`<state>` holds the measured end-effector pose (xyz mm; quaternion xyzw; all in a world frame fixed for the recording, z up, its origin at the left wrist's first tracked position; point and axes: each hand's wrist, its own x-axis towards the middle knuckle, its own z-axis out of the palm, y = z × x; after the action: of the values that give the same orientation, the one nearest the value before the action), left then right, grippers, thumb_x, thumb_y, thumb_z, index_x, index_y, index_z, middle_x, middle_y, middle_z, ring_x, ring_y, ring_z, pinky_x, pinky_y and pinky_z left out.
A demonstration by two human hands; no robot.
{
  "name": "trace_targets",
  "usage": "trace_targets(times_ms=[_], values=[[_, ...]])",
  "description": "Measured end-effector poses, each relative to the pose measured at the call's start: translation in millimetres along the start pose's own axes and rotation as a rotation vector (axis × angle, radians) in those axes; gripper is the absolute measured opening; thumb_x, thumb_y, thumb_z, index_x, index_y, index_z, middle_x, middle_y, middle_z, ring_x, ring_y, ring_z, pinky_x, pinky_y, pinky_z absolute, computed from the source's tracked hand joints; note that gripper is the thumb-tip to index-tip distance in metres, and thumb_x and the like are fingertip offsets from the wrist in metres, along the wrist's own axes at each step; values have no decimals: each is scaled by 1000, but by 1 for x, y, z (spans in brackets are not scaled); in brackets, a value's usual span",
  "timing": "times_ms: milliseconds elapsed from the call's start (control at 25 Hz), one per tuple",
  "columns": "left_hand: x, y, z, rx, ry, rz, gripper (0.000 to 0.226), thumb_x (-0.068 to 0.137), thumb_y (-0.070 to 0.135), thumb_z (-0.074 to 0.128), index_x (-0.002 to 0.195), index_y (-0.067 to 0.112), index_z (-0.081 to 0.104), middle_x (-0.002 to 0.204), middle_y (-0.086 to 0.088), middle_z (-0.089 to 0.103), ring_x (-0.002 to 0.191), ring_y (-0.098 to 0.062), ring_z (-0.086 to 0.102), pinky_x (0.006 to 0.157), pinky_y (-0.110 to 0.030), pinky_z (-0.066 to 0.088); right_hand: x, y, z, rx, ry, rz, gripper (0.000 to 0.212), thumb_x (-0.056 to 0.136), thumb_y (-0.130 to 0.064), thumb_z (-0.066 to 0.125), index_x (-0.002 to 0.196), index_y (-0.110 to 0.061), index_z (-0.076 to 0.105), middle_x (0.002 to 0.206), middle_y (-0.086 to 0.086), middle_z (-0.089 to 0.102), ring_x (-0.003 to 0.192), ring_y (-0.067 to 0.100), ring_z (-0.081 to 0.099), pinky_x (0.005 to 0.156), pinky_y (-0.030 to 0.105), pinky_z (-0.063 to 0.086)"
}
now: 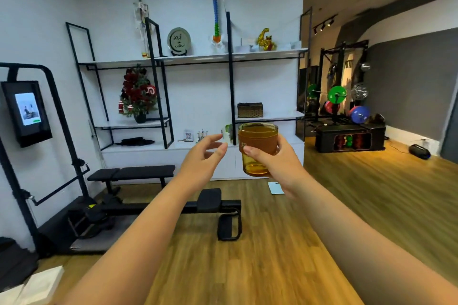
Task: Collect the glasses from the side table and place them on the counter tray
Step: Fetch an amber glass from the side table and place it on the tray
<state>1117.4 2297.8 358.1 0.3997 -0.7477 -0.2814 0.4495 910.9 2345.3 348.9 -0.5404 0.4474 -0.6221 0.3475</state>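
Up in the air, over the brown wooden floor (285, 242), the right hand (277, 163) holds one round amber glass cup (257, 148). Its grip is curled around the smooth, see-through side, thumb in front. Just beside it, the left hand (200, 158) holds nothing, its fingers loose and spread. Behind stand white shelves with black metal bars (230, 57) and two black padded benches (133, 173).
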Motion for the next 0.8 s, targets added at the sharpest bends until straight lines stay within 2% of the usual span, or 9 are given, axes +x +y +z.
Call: trace_targets(times_ms=[120, 200, 320, 440, 600, 800], values=[[14, -8, 12, 5, -26, 38, 49, 102, 53, 55, 149, 37, 50, 135, 21, 58, 121, 0, 56, 91, -20, 48, 7, 8, 2, -23, 45, -3, 73, 67, -51, 92, 130, -37, 57, 123, -11, 71, 115, 14, 68, 98, 39, 60], [30, -17, 19, -15, -33, 42, 46, 103, 53, 54, 146, 39, 52, 134, 22, 58, 121, 2, 56, 94, -23, 49, 19, 13, -3, -36, 81, -5, 76, 66, -54, 91, 131, -37, 57, 123, -11, 70, 116, 15, 67, 99, 40, 59], [58, -31, 35, -45, -22, 28, 42, 103, 52, 53, 143, 42, 53, 133, 21, 60, 122, 0, 58, 100, -29, 50, 43, 22, -22, -50, 93, -13, 69, 65, -54, 89, 124, -42, 56, 122, -11, 69, 115, 14, 67, 97, 37, 60], [87, -38, 61, -63, -41, 24, 38, 103, 52, 52, 141, 45, 53, 132, 23, 60, 121, -2, 59, 96, -25, 50, 71, 33, -48, -66, 104, -20, 62, 71, -47, 92, 122, -42, 56, 122, -12, 69, 114, 12, 67, 96, 35, 59], [138, -38, 108, -52, -52, 23, 41, 104, 51, 52, 144, 39, 53, 134, 18, 60, 122, -2, 58, 88, -17, 46, 119, 54, -92, -61, 120, -20, 66, 71, -45, 95, 126, -40, 58, 121, -11, 71, 114, 13, 68, 98, 41, 61], [201, -31, 161, -53, -33, 39, 39, 105, 48, 51, 143, 39, 52, 133, 15, 60, 121, -3, 58, 86, -15, 46, 178, 68, -142, -95, 88, -30, 70, 74, -46, 92, 132, -39, 53, 123, -12, 68, 114, 12, 66, 87, 29, 59]])
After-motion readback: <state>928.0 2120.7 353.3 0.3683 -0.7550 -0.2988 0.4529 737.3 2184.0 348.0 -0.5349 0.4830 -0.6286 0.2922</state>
